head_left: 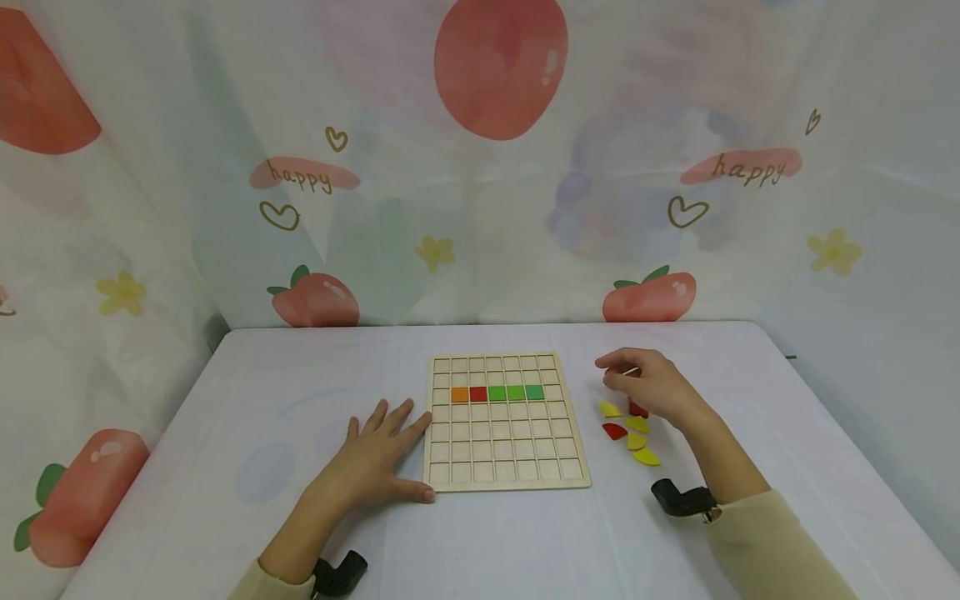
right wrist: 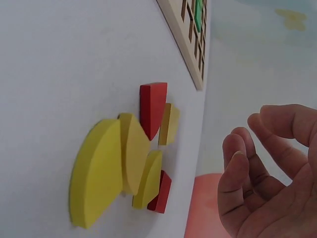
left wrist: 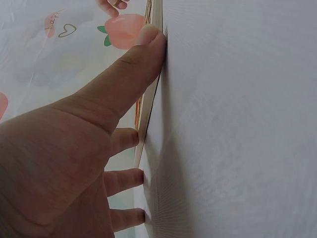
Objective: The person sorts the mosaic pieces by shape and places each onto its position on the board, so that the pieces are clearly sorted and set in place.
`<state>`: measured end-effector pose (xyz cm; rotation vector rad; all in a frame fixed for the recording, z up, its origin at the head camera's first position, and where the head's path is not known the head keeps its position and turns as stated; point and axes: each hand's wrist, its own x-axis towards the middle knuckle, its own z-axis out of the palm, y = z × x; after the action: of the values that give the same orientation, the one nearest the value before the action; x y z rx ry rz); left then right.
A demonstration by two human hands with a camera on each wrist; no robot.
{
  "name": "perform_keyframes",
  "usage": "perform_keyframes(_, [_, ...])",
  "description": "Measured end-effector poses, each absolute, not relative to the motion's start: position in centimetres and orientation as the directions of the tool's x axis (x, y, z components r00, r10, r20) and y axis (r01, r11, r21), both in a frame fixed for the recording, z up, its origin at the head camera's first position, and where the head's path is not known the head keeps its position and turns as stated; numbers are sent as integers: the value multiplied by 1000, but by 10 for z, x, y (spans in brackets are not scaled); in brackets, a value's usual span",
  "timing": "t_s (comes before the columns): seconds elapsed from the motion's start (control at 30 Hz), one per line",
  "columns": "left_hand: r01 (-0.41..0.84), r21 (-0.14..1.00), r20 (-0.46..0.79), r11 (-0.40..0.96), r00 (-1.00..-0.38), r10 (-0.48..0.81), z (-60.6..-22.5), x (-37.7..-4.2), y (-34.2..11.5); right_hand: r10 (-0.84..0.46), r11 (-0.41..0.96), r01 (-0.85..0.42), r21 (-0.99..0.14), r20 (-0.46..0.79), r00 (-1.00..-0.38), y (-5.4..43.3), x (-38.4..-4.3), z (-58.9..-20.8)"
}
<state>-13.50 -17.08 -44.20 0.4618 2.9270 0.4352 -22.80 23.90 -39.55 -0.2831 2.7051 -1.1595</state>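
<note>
A pale wooden grid board (head_left: 495,482) lies flat on the table, with a row of orange (head_left: 460,395), red (head_left: 478,394) and several green square pieces (head_left: 516,392) in its upper part. My left hand (head_left: 377,465) rests at the board's left edge, fingers spread, its thumb (left wrist: 133,64) against the side near the lower corner. Over a loose group of pieces to the board's right hovers my right hand (head_left: 651,385), fingers bent loosely and nothing visible between them. Below it lie yellow curved pieces (right wrist: 96,173) and two red ones (right wrist: 152,109), the second partly covered in the right wrist view.
A white cloth covers the table (head_left: 517,542). Behind it hangs a printed curtain (head_left: 480,208) with balloons, hearts and flowers, and another side of it runs down the left. A black wrist device (head_left: 684,498) sits by the right sleeve, a similar one (head_left: 339,575) by the left.
</note>
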Motion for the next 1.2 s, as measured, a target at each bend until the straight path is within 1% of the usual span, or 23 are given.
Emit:
perform_keyframes(0.4, [268,301,-103,915,-945,311,-443,-136,-171,-188,704,-34,-709,-141,-972,260,-222,-404])
perform_keyframes(0.57, [275,295,-99,915,-944,315,-445,-137,-172,-174,704,-25,-710,-138,-975,270,-218,-408])
perform_keyframes(0.97, [266,302,-108,915,-944,310,-444,-136,-171,-102,748,32,-663,-162,-981,282,-214,-415])
perform_keyframes(1.2, [262,303,-107,916,-946,306,-445,-137,-169,-91,765,34,-643,-160,-983,287,-213,-419])
